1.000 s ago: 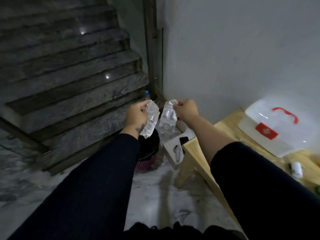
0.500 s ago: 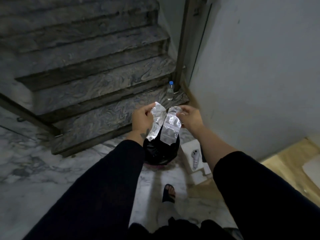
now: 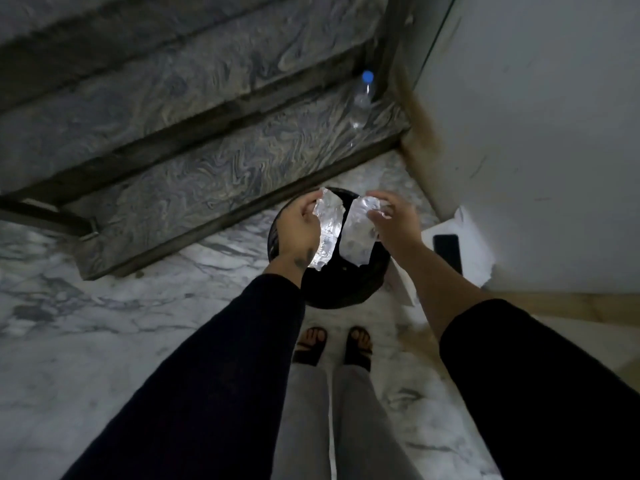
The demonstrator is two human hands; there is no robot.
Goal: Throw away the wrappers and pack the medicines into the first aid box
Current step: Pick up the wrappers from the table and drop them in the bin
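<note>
Two silver foil wrappers hang straight over a black-lined bin on the marble floor. My left hand pinches the top of the left wrapper. My right hand holds the top of the right wrapper with its fingers partly spread. Both wrappers dangle side by side above the bin's opening. The first aid box and the medicines are out of view.
Marble steps rise at the left and back, with a clear bottle standing on the lowest step by the wall. A white box with a black phone lies right of the bin. My sandalled feet stand just before the bin.
My view has tilted down and I have stepped closer. Both hands with the wrappers have moved from in front of the bin to directly above its opening. The table and box have left the view.
</note>
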